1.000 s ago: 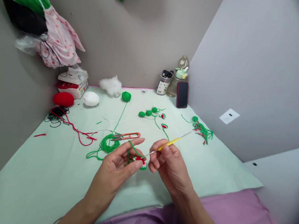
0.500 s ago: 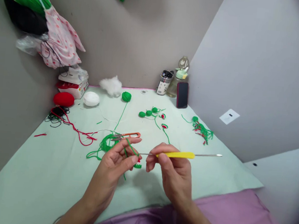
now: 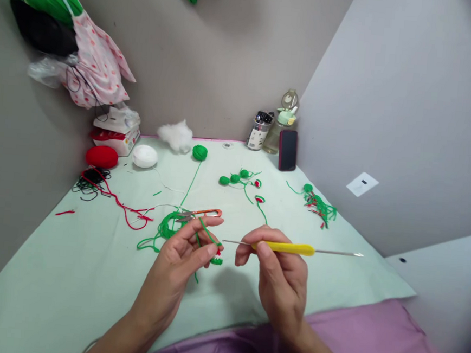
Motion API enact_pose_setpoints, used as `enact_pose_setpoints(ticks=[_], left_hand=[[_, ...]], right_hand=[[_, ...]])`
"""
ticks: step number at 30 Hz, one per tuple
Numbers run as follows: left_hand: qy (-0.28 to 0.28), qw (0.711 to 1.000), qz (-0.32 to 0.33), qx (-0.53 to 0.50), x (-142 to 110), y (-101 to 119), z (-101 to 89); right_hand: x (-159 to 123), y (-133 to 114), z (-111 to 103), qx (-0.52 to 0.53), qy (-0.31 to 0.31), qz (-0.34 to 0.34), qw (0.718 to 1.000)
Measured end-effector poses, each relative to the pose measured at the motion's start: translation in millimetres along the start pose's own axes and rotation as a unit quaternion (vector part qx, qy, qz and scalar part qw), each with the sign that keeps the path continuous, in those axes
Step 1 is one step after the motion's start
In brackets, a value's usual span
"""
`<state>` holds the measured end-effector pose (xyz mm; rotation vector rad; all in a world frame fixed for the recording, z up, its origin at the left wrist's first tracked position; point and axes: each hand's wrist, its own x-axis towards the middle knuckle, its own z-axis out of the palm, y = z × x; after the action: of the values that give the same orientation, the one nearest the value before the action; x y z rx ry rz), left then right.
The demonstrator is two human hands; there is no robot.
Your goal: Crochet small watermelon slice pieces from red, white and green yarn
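My left hand [image 3: 191, 252] pinches a small crocheted piece [image 3: 217, 258] in red, white and green between thumb and fingers. Green yarn [image 3: 206, 229] runs over its raised index finger down to the piece. My right hand [image 3: 277, 272] is closed around the yellow handle of a double-ended crochet hook [image 3: 290, 248]. The hook's left tip points at the crocheted piece, just apart from it. Beyond my left hand lie orange-handled thread snips [image 3: 206, 213] on a loose coil of green yarn [image 3: 167, 226].
Red [image 3: 101, 157], white [image 3: 144, 156] and green [image 3: 200, 152] yarn balls stand at the back. Small crocheted pieces [image 3: 235, 178] lie mid-table, green scraps [image 3: 320, 207] to the right. A phone [image 3: 287, 150], a pen cup [image 3: 259, 132] and a bottle [image 3: 275, 133] line the back right.
My right hand has drawn the crochet hook to the right, so its tip has come away from the crocheted piece. My left hand has stayed nearly still.
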<state>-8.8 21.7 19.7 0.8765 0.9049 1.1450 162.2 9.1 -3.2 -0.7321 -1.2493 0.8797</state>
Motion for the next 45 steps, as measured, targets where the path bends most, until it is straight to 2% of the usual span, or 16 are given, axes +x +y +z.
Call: enact_pose_setpoints(ticks=[6, 16, 23, 26, 29, 32, 38, 42, 45], left_hand=[[-0.001, 1.0, 0.004, 0.001, 0, -1, 0.7], [-0.006, 1.0, 0.004, 0.01, -2, -2, -1.3], [-0.017, 1.0, 0.006, -0.001, 0, -3, -2.5], [-0.028, 1.0, 0.003, -0.013, 0, -5, -3.2], [-0.028, 0.999, -0.003, -0.023, -1, -7, -1.8], [-0.026, 1.0, 0.002, -0.015, -2, -6, 1.4], [-0.013, 0.999, 0.041, 0.023, -6, -8, 4.2], [-0.008, 0.997, 0.058, 0.045, -9, -9, 0.7], [-0.012, 0.996, 0.071, 0.057, -9, -9, -2.6]], right_hand=[[1, -2, 1, 0.049, -0.003, 0.04, 0.998], [1, -3, 0, 0.064, -0.008, 0.057, 0.996], [1, 3, 5, 0.099, -0.005, 0.095, 0.99], [0, 5, 6, 0.072, -0.019, 0.058, 0.996], [-2, 4, 4, -0.024, -0.035, -0.024, 0.999], [-2, 4, 2, -0.103, -0.051, -0.082, 0.99], [-6, 8, 7, -0.117, -0.037, -0.104, 0.987], [-9, 9, 11, -0.165, -0.006, -0.111, 0.98], [-11, 7, 13, -0.21, -0.004, -0.147, 0.966]])
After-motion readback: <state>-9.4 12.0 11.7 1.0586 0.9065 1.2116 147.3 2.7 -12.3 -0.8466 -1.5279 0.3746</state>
